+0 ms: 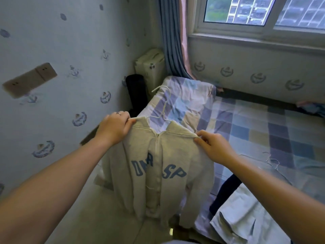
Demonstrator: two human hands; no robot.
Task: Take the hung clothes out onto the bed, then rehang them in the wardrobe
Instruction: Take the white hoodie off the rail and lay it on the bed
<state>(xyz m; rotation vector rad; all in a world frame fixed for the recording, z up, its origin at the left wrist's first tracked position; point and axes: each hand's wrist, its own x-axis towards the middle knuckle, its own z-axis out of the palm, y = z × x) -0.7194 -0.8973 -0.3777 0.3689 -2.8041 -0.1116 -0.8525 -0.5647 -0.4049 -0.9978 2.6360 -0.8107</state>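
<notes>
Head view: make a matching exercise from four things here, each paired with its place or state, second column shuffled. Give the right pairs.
Things:
1. grey zip sweatshirt
2. white hanger
3. checked pillow
4. dark garment

Places or states:
A. lies at the far end of the bed, by the curtain
B. lies on the bed beside a pale garment
C. held up at the shoulders by the left hand and right hand
D. sits inside the sweatshirt's neck, hook sticking out

Pairs: 1-C, 2-D, 3-A, 4-B.
</notes>
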